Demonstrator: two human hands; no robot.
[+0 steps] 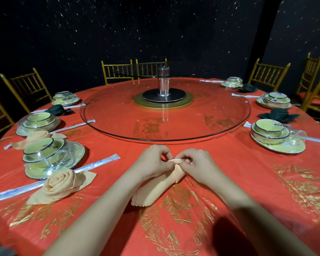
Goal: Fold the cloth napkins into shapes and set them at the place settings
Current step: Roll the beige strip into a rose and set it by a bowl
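Near left: a finished rose napkin (60,183) in peach lies on the red-covered desk (248,172), just beside a wrapped bowl setting (52,157). Centre: the left hand (153,161) pinches the rolled upper end of a peach napkin (161,189), whose scalloped lower end rests on the desk. The right hand (198,163) pinches the same end from the opposite side. Far right: a dark folded napkin (278,115).

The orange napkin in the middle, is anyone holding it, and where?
Yes. The left hand and right hand both pinch the napkin at its rolled far end; the near end lies on the tablecloth.
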